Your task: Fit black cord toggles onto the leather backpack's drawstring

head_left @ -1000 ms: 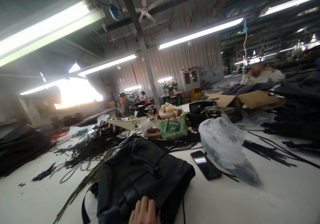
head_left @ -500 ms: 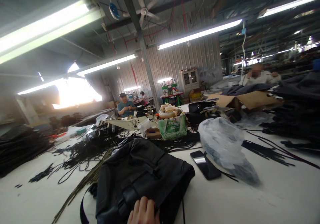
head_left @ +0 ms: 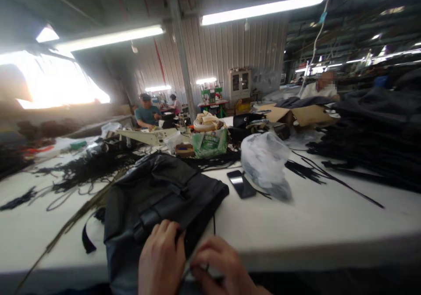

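A black leather bag (head_left: 158, 194) lies on the white table (head_left: 296, 216) right in front of me, hanging slightly over the near edge. My left hand (head_left: 161, 260) lies on the bag's near end, fingers curled over its edge. My right hand (head_left: 223, 268) is just to the right, fingers pinched together at the bag's edge on a small dark part that I cannot make out.
A black phone (head_left: 241, 183) and a clear plastic bag (head_left: 265, 163) lie right of the bag. Black straps and cords (head_left: 88, 168) cover the left side. A green box (head_left: 209, 142) stands behind. Dark fabric is stacked at right (head_left: 378, 133). Other people sit in the background.
The view has tilted down, bringing the table's near edge into sight. My right hand has come into view beside my left, and both now rest at the bag's near end.
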Available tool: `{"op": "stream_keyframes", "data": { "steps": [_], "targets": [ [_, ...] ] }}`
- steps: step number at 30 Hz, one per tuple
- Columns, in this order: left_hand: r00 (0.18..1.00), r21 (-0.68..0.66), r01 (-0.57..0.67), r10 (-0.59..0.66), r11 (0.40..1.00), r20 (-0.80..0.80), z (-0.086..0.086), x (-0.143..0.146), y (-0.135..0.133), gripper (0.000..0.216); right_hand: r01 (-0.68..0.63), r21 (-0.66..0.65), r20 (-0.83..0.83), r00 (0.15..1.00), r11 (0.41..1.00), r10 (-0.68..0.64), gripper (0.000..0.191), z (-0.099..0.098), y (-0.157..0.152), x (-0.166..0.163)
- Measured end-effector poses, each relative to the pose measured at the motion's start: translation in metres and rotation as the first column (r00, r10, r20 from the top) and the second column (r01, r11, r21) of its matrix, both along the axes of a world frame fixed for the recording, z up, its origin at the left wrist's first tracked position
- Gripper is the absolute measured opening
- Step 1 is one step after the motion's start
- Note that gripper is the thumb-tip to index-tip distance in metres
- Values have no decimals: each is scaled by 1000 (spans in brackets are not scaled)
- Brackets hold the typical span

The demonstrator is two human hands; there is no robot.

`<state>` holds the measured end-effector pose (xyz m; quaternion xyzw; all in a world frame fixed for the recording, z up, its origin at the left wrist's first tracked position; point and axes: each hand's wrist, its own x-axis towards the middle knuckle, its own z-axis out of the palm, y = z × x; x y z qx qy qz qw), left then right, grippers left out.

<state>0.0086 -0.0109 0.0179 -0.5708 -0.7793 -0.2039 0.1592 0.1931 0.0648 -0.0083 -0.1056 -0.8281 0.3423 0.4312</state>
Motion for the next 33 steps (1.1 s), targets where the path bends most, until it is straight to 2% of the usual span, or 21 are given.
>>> {"op": "stream_keyframes", "data": {
  "steps": [1, 3, 6, 9, 13, 17, 21, 27, 33],
  "targets": [
    [1000, -19, -6, 6, 1000, 28, 7, 2, -4, 15, 54, -107, -16, 998, 993, -56, 11, 0, 5, -1],
    [999, -56, 8, -6, 998, 34, 16, 4, -7, 14, 116, -199, -10, 993, 973, -121, 11, -1, 17, -2],
    [1000, -61, 7, -6, 998, 11, 20, 6, -8, 16, 219, -264, 49, 976, 939, -214, 10, -3, 34, -4],
    [999, -19, 35, -35, 999, -16, 19, 8, -8, 18, 260, -309, 92, 966, 915, -243, 10, -5, 43, -6],
    [984, 40, 125, -119, 991, -132, 18, 9, -4, 26, 270, -319, 134, 962, 908, -239, 15, -9, 48, -10],
    [957, 25, 169, -158, 985, -245, 16, 10, 0, 32, 249, -300, 133, 967, 921, -218, 20, -14, 50, -12],
    [949, 10, 193, -184, 981, -256, 13, 12, 1, 24, 279, -369, 171, 958, 887, -230, 9, -20, 52, -13],
    [946, 71, 198, -171, 978, -275, 16, 21, -2, 20, 300, -291, 145, 952, 908, -268, 9, -19, 54, -17],
    [948, 58, 196, -174, 979, -266, 9, 24, -2, 18, 263, -327, 80, 965, 908, -250, 13, -17, 51, -21]
  ]
}}
